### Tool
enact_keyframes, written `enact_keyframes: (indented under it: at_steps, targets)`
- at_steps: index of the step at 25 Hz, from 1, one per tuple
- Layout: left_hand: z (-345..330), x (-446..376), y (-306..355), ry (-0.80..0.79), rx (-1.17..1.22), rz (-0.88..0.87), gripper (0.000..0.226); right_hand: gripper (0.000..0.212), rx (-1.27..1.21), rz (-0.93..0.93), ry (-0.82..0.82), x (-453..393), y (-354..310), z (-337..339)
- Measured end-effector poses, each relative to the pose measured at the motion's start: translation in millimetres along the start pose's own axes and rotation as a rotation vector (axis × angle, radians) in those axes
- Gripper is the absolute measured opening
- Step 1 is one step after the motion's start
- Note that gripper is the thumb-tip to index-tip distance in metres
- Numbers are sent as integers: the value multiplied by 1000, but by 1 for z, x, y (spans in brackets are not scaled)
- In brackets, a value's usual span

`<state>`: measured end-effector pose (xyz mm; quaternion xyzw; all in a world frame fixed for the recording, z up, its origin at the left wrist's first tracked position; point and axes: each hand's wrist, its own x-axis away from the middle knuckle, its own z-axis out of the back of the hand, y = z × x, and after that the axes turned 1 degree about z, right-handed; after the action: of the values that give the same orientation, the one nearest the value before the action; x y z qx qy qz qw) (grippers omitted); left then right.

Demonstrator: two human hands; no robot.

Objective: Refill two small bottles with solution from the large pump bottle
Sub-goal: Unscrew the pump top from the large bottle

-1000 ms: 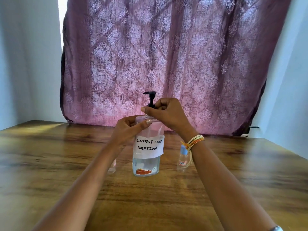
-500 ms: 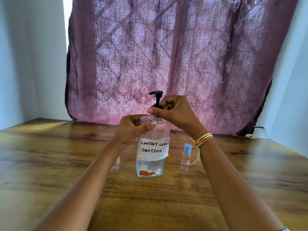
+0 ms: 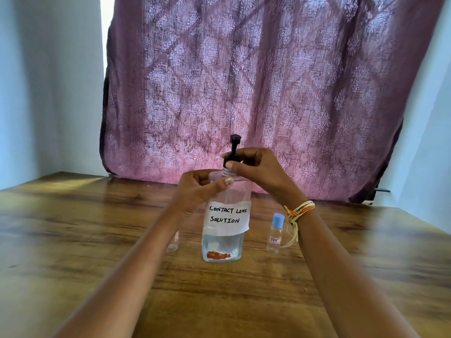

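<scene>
While my left hand (image 3: 195,191) wraps the pump bottle (image 3: 225,215) to steady it
My right hand (image 3: 256,170) pinches the pump collar (image 3: 230,159), probably to unscrew it; both small bottles (image 3: 275,234) wait beside.

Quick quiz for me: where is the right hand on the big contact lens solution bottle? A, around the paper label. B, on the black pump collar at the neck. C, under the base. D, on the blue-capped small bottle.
B: the right hand pinches the black pump collar atop the large pump bottle, while the left hand grips its shoulder.
</scene>
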<state>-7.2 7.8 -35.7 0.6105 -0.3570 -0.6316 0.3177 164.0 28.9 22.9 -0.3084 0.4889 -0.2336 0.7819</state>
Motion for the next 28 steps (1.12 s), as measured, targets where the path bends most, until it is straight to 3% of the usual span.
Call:
enact_keyframes:
  at_steps: [3, 5, 9, 16, 22, 28]
  targets:
    - [-2, 1, 2, 30, -40, -24, 22, 26, -104, -6, 114, -1, 5, -4]
    - [-3, 0, 3, 39, -56, -27, 26, 26, -135, -10, 153, -1, 7, -5]
    - [-4, 1, 5, 36, -25, -21, 18, 27, -213, -34, 151, -4, 10, -1]
    - [-4, 0, 3, 38, -29, -33, 30, 29, -278, -5, 24, -3, 12, -2]
    - [-5, 1, 4, 35, -26, -50, 24, 24, -195, -23, 147, -2, 6, -11]
    - [-4, 2, 4, 23, -23, -53, 20, 23, -253, -39, 136, -3, 11, -6]
